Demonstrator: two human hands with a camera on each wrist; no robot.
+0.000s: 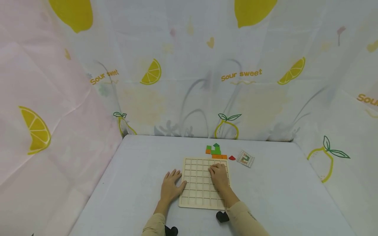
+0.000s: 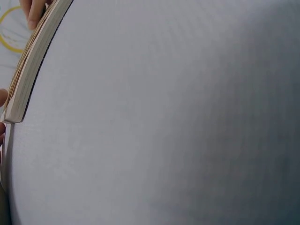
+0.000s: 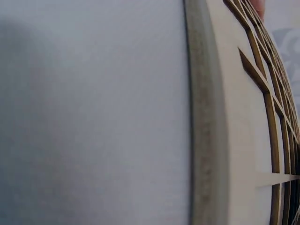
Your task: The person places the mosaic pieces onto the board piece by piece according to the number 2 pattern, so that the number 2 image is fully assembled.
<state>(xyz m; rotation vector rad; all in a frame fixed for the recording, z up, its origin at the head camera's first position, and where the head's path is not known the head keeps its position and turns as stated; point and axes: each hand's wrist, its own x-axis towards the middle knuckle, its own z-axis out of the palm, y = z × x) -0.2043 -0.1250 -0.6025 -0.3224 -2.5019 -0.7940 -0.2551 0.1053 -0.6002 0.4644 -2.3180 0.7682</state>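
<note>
A pale wooden board (image 1: pixel 196 193) with a grid of square cells lies flat on the white table. My left hand (image 1: pixel 170 187) rests at its left edge, fingers spread and thumb touching the rim. Over the upper right cells is my right hand (image 1: pixel 220 176), its fingers bent down to the board; whether anything sits under the fingertips is hidden. In the left wrist view, the board's side (image 2: pixel 35 65) shows at upper left, with fingertips near it. The board's rim and raised grid (image 3: pixel 239 117) fill the right part of the right wrist view.
Beyond the board lie green pieces (image 1: pixel 216 151), orange pieces (image 1: pixel 219 156) and a red piece (image 1: pixel 232 158). A small patterned card (image 1: pixel 245 159) is at their right. Black heart-shaped objects (image 1: pixel 222 216) are beside the forearms. Lemon-printed cloth (image 1: pixel 189 98) hangs behind the table.
</note>
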